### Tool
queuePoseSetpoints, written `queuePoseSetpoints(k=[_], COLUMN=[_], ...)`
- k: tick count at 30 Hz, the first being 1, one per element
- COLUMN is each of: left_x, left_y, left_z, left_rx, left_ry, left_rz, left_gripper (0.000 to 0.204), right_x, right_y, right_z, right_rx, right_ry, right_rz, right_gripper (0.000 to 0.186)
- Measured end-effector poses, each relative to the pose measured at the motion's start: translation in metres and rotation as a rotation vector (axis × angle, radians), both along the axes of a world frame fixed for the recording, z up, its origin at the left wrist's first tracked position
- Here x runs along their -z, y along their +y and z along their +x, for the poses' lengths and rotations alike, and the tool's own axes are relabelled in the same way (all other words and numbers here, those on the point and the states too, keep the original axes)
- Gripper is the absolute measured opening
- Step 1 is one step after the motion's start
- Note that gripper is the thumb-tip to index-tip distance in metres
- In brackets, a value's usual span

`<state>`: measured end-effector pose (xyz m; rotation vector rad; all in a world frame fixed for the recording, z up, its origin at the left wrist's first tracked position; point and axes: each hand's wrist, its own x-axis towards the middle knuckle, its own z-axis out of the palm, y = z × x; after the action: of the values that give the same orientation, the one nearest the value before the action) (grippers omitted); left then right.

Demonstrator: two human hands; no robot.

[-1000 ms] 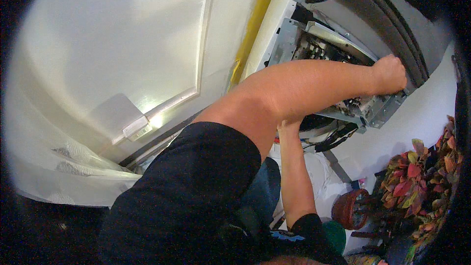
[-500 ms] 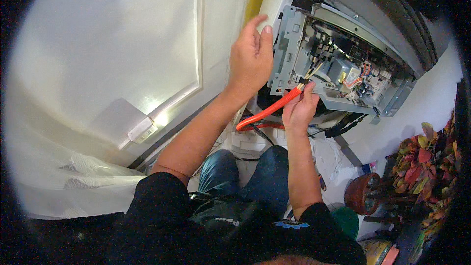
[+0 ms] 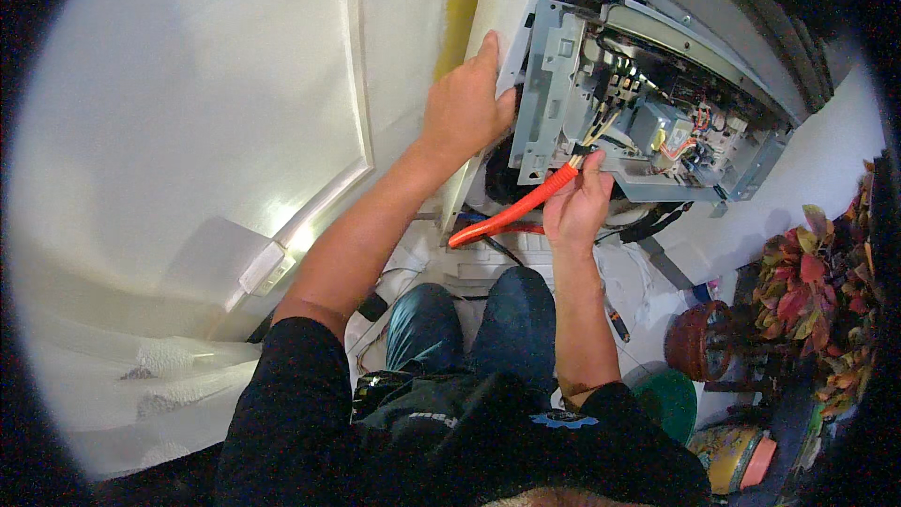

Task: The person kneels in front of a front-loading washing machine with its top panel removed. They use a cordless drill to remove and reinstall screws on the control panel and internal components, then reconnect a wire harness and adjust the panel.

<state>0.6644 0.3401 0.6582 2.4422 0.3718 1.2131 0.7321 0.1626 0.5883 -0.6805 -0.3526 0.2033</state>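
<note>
My right hand (image 3: 577,211) pinches the end of an orange-red corrugated conduit (image 3: 516,209), just below the metal frame of an opened appliance. Pale wires (image 3: 599,130) come out of the conduit end and reach up toward a terminal block (image 3: 627,84) inside. Whether they are fastened there, I cannot tell. My left hand (image 3: 462,113) lies against a white panel (image 3: 522,2) left of the metal frame (image 3: 542,103). Its index finger is stretched and its thumb stands apart, while the other fingers are partly hidden. Inside the frame sit a grey metal box (image 3: 654,130) and coloured wiring.
A large white door-like surface (image 3: 216,84) fills the left side. Thin cables lie on the pale floor below, near a screwdriver-like tool (image 3: 618,324). To the right stand a brown pot (image 3: 690,340), a leafy red-green plant (image 3: 798,296) and a yellowish pot (image 3: 727,455).
My left hand has shifted left and slightly down, from beside the metal frame onto the white panel. The right hand keeps hold of the conduit. The view has tilted slightly.
</note>
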Motion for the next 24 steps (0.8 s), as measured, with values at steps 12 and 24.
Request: queuePoseSetpoints(k=[12, 24], left_x=[0.003, 0.043], left_y=[0.004, -0.045], left_z=[0.003, -0.031], left_rx=[-0.019, 0.383], left_ry=[0.043, -0.265], left_rz=[-0.052, -0.678], left_gripper=[0.072, 0.042], right_x=[-0.01, -0.001], right_y=[0.001, 0.007], right_z=[-0.008, 0.002], right_rx=[0.023, -0.098], right_ry=[0.1, 0.014], right_rz=[-0.045, 0.239], right_gripper=[0.022, 0.031])
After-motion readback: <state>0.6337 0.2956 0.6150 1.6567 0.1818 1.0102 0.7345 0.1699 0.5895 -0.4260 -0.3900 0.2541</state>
